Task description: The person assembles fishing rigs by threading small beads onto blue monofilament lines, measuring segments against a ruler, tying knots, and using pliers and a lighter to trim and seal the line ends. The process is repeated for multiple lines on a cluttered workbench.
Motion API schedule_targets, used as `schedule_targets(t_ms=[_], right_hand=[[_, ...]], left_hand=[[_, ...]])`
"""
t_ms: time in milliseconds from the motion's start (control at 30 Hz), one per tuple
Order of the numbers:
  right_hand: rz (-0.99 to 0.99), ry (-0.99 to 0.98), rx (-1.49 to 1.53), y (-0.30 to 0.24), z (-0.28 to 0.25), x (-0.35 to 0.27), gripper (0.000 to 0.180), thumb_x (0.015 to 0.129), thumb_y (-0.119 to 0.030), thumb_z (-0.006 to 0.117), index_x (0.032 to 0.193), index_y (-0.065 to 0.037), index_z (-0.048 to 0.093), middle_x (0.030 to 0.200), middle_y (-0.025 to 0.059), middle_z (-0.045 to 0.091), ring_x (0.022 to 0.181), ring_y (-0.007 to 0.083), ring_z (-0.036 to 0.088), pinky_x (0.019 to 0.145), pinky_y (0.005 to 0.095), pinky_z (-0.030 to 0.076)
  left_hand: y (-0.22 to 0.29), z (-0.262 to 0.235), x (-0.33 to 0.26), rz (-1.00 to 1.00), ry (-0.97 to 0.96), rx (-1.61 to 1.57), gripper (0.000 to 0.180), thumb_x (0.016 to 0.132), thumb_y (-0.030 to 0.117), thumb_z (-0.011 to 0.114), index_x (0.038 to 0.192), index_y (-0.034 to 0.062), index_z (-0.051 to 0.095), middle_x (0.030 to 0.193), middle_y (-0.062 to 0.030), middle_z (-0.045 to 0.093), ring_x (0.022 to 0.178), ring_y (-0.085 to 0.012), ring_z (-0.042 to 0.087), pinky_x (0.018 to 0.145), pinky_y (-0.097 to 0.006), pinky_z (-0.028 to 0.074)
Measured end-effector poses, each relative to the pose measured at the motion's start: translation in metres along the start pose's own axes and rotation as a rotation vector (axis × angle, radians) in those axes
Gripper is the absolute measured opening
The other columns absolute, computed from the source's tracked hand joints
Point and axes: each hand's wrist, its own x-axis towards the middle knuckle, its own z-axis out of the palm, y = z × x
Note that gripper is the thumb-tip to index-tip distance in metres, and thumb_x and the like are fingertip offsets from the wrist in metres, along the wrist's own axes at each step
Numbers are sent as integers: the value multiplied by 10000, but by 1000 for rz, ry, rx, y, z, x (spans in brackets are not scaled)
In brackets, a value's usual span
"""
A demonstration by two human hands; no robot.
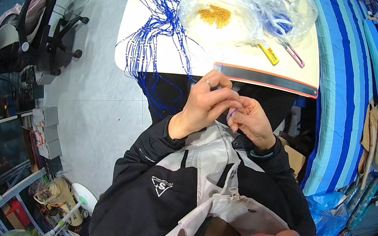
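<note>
My left hand (210,100), with a ring on one finger, is closed in a pinch in front of my chest. Its fingertips meet those of my right hand (253,121), also closed. A short piece of blue cord (232,113) shows at the right fingers; what the left fingertips pinch is hidden. Beyond the left hand, a bundle of blue cords with small pale beads (153,38) spreads over the white table (123,45) and hangs over its near edge. Small golden beads (215,15) lie on a clear plastic bag (194,33).
A dark ruler-like strip with a red edge (268,79) lies along the table's near edge. Beside it are a yellow box (268,53) and a pink-handled tool (294,55). A plastic bag with blue contents (279,4) stands behind. Striped blue bedding (336,97) borders the right; an office chair (51,45) is at far left.
</note>
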Motion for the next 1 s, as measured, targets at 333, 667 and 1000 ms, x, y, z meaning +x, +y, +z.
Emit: schedule_targets(t_ms=[333, 667, 1000], right_hand=[[31, 28, -16, 0, 1, 0, 237, 889, -34, 673, 1066, -2, 518, 790, 102, 672, 637, 130, 657, 573, 206, 548], [-25, 22, 80, 9, -4, -3, 154, 896, -76, 682, 1004, -6, 598, 809, 107, 677, 616, 122, 625, 601, 224, 514], [-106, 42, 154, 8, 0, -4, 112, 885, -52, 684, 965, -13, 615, 800, 121, 687, 626, 139, 635, 599, 227, 522]], left_hand=[[5, -5, 1, -19, -53, -13, 164, 679, 75, 790, 811, 52, 695, 815, -41, 510, 774, -190, 523, 666, -297, 419], [4, -4, 1, -208, -100, -76, 139, 709, 62, 780, 820, 47, 698, 833, -53, 558, 793, -186, 558, 682, -286, 437], [13, -15, -15, -347, -116, -242, 169, 700, 84, 806, 834, 60, 706, 879, -29, 589, 831, -170, 573, 741, -288, 447]])
